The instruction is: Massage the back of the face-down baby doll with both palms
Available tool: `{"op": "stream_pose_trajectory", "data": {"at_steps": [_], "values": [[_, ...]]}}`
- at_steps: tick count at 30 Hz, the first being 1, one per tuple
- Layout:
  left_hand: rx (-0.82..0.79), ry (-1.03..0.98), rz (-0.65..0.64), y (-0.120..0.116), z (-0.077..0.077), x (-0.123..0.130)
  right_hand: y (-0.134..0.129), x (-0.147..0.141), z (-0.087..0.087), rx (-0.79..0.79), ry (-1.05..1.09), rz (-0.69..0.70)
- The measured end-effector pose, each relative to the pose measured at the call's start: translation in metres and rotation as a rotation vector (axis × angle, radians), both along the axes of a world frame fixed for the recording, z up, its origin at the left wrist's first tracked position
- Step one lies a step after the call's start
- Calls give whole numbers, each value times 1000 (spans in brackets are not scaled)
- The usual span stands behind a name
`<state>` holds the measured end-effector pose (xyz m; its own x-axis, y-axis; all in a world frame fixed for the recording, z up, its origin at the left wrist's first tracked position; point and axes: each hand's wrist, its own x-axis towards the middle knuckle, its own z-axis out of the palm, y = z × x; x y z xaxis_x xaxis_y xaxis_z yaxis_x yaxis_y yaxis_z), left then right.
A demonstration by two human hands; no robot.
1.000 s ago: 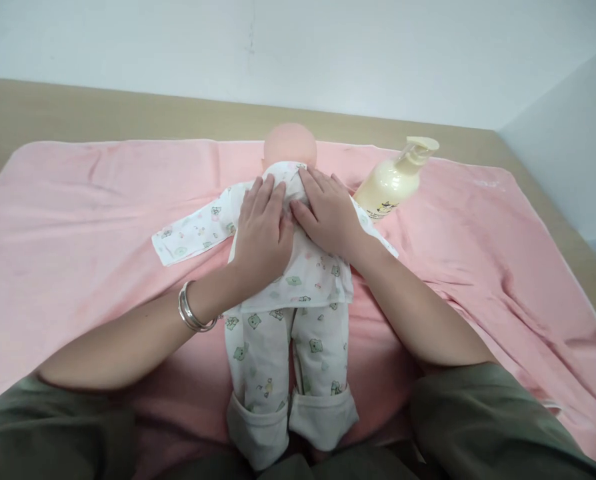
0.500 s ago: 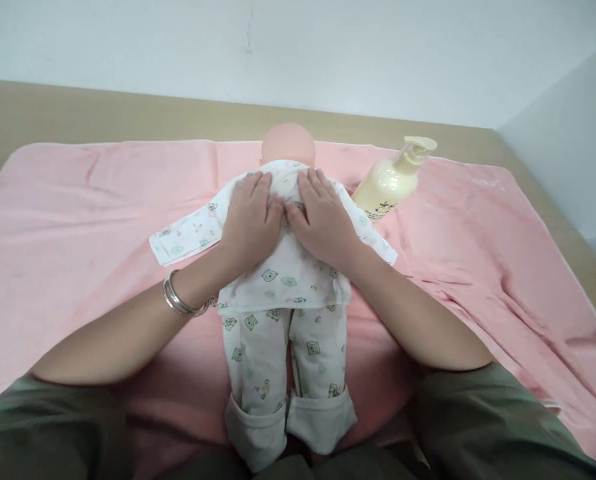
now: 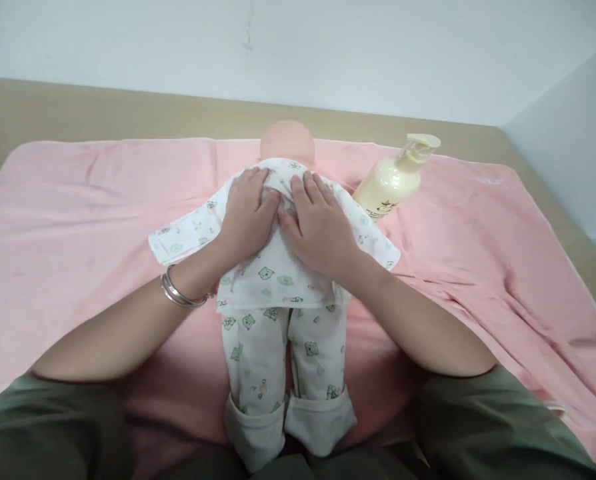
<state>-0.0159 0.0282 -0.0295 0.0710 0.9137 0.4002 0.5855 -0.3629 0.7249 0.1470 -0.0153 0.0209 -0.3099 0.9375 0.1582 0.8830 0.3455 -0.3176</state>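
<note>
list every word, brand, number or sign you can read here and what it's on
No text can be read for certain.
Pump bottle: small dark lettering beneath a cartoon figure, too small and blurred to read.
Shirt: small printed pictures, no readable words; the hands cover part of it.
Trousers: similar printed pictures, no readable words.

I have the left hand [image 3: 251,213] and the right hand [image 3: 322,230] laid flat, palms down and side by side, their thumbs [image 3: 291,229] slanting inward, tips close together. From here I see the left forearm [image 3: 123,337] and right forearm [image 3: 421,317], both bare, converging forward.
</note>
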Motion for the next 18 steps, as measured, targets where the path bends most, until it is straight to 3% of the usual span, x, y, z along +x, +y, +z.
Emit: {"op": "stream_pose_trajectory", "data": {"at_steps": [4,7,14,18], "values": [[-26,78,20,-29,8,11,25,11,-1,-71,62,-23],[-13,101,6,-37,11,17,29,13,0,-81,58,-26],[-59,58,55,-9,11,7,-8,-4,5,2,-58,-53],[-10,3,89,-7,9,7,-13,-6,8,3,-70,-26]]}}
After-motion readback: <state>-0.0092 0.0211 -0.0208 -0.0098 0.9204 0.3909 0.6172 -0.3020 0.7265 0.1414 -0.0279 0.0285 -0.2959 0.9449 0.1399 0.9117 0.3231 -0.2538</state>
